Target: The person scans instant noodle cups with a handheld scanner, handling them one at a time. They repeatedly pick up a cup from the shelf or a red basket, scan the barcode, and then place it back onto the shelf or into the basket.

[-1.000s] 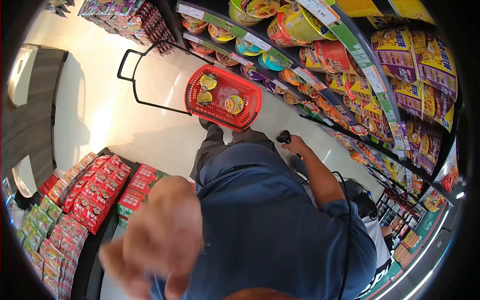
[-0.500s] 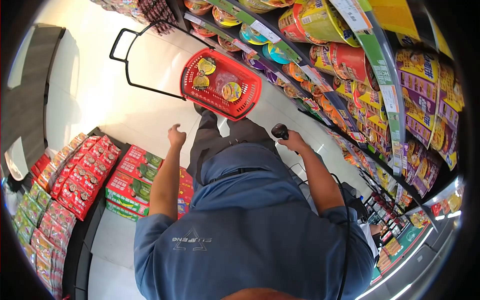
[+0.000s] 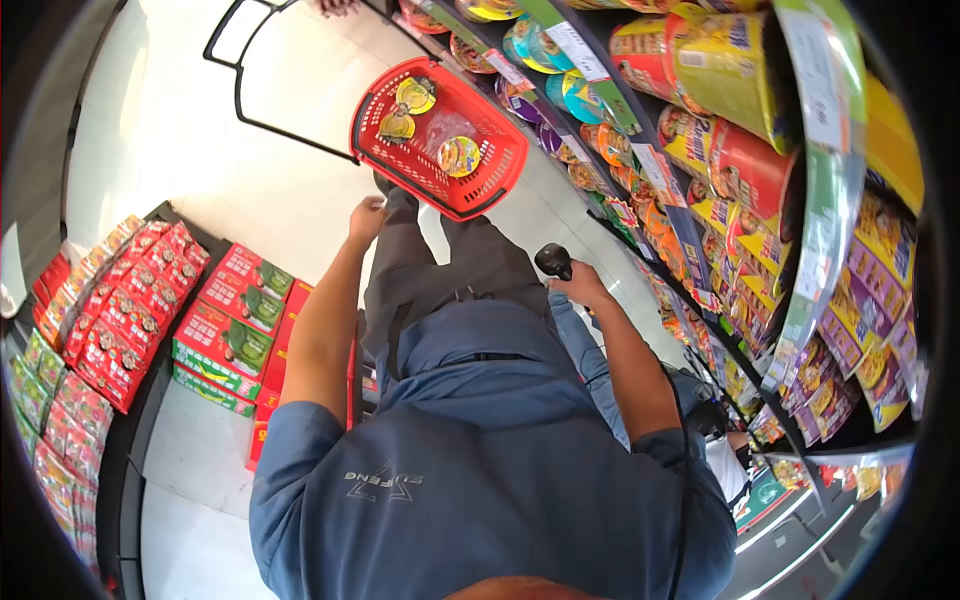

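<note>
A: Right hand [image 3: 580, 284]?
B: Fingers wrapped round the black device [image 3: 553, 261]. Its bulky end stuck out past them, beside the trousers [image 3: 475, 295], shelf [image 3: 622, 108] further right. Probably gripped that way to leave that end free.
A: Left hand [image 3: 367, 218]?
B: Hung by the leg, near the basket [image 3: 440, 203]. Nothing seen in the fingers; they looked loosely bent, but I couldn't tell if clenched.
A: Basket?
B: Red, on the floor [image 3: 275, 205] just ahead of the legs, cups [image 3: 459, 157] inside. Its long handle [image 3: 238, 92] reached out left, likely made for towing.
A: Shelf?
B: Tilted in view, packed; tags [image 3: 578, 50] ran along the edges, presumably for reading from the aisle.
</note>
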{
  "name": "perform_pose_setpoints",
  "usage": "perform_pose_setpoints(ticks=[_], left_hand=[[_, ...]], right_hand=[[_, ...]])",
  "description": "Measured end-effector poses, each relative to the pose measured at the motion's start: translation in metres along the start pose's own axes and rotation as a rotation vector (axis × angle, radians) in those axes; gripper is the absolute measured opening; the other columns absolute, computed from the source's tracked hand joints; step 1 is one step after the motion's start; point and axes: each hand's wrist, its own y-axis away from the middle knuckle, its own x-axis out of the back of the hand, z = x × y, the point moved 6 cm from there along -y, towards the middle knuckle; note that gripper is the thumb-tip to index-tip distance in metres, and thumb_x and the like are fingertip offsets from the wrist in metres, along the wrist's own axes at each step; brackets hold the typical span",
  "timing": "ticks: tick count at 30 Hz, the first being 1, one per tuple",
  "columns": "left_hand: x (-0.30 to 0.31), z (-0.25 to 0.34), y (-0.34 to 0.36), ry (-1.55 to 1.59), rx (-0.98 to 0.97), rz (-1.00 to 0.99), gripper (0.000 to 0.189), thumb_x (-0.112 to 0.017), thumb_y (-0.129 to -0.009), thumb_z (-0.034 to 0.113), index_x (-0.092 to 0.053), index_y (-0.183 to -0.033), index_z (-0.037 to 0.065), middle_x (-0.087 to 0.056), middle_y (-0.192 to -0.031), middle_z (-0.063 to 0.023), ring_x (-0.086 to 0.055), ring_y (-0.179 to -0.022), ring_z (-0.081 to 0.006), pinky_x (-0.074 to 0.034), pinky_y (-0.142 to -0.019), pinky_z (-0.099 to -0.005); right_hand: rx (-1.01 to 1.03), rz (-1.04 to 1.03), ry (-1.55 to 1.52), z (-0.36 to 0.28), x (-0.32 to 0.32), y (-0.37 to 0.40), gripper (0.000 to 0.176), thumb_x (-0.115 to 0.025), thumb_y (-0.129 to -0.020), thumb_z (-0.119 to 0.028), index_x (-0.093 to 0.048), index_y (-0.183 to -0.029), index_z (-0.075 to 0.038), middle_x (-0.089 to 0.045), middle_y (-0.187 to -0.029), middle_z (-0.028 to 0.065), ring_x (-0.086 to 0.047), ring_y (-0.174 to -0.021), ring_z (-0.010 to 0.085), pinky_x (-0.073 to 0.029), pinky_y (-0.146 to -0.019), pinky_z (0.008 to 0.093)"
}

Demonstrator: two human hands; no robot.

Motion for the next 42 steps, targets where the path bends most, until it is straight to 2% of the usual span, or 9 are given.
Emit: perform_pose_setpoints(ticks=[5, 6, 12, 15, 21, 25, 32, 35, 42], left_hand=[[-0.020, 0.037, -0.040, -0.054, -0.070, 0.020, 0.037, -0.064, -0.079, 0.024, -0.064, -0.111, 0.006, -0.070, -0.102, -0.0146, -0.066, -0.097, -0.0292, -0.051, -0.085, -0.0378], [-0.026, 0.037, -0.052, -0.056, -0.086, 0.031, 0.038, -0.065, -0.079, 0.026, -0.064, -0.111, 0.007, -0.069, -0.103, -0.0144, -0.066, -0.098, -0.0297, -0.051, -0.086, -0.0383], [-0.063, 0.001, -0.125, -0.151, -0.029, 0.059, 0.050, -0.070, -0.077, 0.029, -0.057, -0.121, 0.009, -0.063, -0.115, -0.0187, -0.061, -0.107, -0.0337, -0.048, -0.092, -0.0414], [-0.060, 0.036, -0.140, -0.293, -0.118, 0.202, 0.067, -0.076, -0.072, 0.028, -0.047, -0.128, 0.007, -0.049, -0.126, -0.0268, -0.053, -0.115, -0.0420, -0.046, -0.096, -0.0461], [-0.075, 0.113, -0.210, -0.601, -0.474, 0.329, 0.086, -0.081, -0.064, 0.028, -0.038, -0.137, 0.009, -0.041, -0.140, -0.0150, -0.038, -0.130, -0.0360, -0.038, -0.103, -0.0513], [-0.091, 0.147, -0.241, -0.720, -0.297, 0.222, 0.109, -0.085, -0.063, 0.036, -0.022, -0.149, 0.013, -0.018, -0.157, -0.0115, -0.014, -0.145, -0.0322, -0.027, -0.111, -0.0512], [-0.110, 0.144, -0.281, -0.684, -0.301, 0.495, 0.113, -0.085, -0.065, 0.033, -0.015, -0.152, 0.017, -0.014, -0.158, -0.0099, -0.013, -0.145, -0.0339, -0.027, -0.107, -0.0611], [-0.101, 0.143, -0.285, -0.701, -0.211, 0.423, 0.108, -0.084, -0.065, 0.029, -0.019, -0.151, 0.021, -0.017, -0.157, -0.0094, -0.016, -0.144, -0.0358, -0.031, -0.103, -0.0633], [-0.084, 0.129, -0.245, -0.632, -0.238, 0.329, 0.106, -0.086, -0.057, 0.030, -0.029, -0.146, 0.021, -0.028, -0.150, -0.0120, -0.034, -0.131, -0.0405, -0.041, -0.097, -0.0551]], right_hand=[[0.038, 0.018, -0.052, -0.009, -0.004, -0.011, 0.037, -0.076, -0.077, -0.027, -0.063, -0.100, -0.001, -0.061, -0.068, 0.0063, -0.058, -0.053, 0.0138, -0.047, -0.051, 0.0307], [-0.014, -0.020, -0.094, -0.006, -0.006, -0.011, 0.048, -0.077, -0.072, -0.036, -0.064, -0.104, -0.002, -0.069, -0.088, 0.0190, -0.067, -0.086, 0.0342, -0.051, -0.077, 0.0412], [-0.096, -0.072, 0.048, 0.001, -0.016, -0.022, 0.047, -0.076, -0.073, -0.037, -0.064, -0.103, -0.002, -0.069, -0.086, 0.0172, -0.067, -0.083, 0.0323, -0.051, -0.073, 0.0400], [-0.107, -0.076, 0.012, 0.013, -0.022, -0.031, 0.047, -0.076, -0.074, -0.038, -0.065, -0.104, -0.004, -0.069, -0.088, 0.0171, -0.067, -0.084, 0.0326, -0.051, -0.074, 0.0397], [-0.163, -0.012, 0.055, 0.072, -0.037, -0.052, 0.049, -0.078, -0.072, -0.041, -0.066, -0.102, -0.005, -0.068, -0.082, 0.0152, -0.066, -0.078, 0.0271, -0.051, -0.071, 0.0379], [-0.169, 0.071, -0.006, 0.081, -0.022, -0.057, 0.051, -0.078, -0.072, -0.042, -0.065, -0.104, -0.005, -0.069, -0.084, 0.0150, -0.067, -0.080, 0.0273, -0.052, -0.074, 0.0378], [-0.191, 0.097, -0.032, 0.092, -0.011, -0.073, 0.048, -0.074, -0.076, -0.045, -0.064, -0.102, -0.006, -0.069, -0.090, 0.0175, -0.066, -0.089, 0.0343, -0.052, -0.078, 0.0420], [-0.099, 0.179, 0.077, 0.117, -0.027, -0.088, 0.052, -0.077, -0.074, -0.043, -0.064, -0.105, -0.004, -0.067, -0.077, 0.0117, -0.065, -0.071, 0.0246, -0.051, -0.068, 0.0363], [-0.131, 0.103, 0.026, 0.099, -0.025, -0.082, 0.051, -0.077, -0.074, -0.044, -0.063, -0.101, -0.004, -0.066, -0.076, 0.0101, -0.065, -0.066, 0.0223, -0.052, -0.065, 0.0356]])
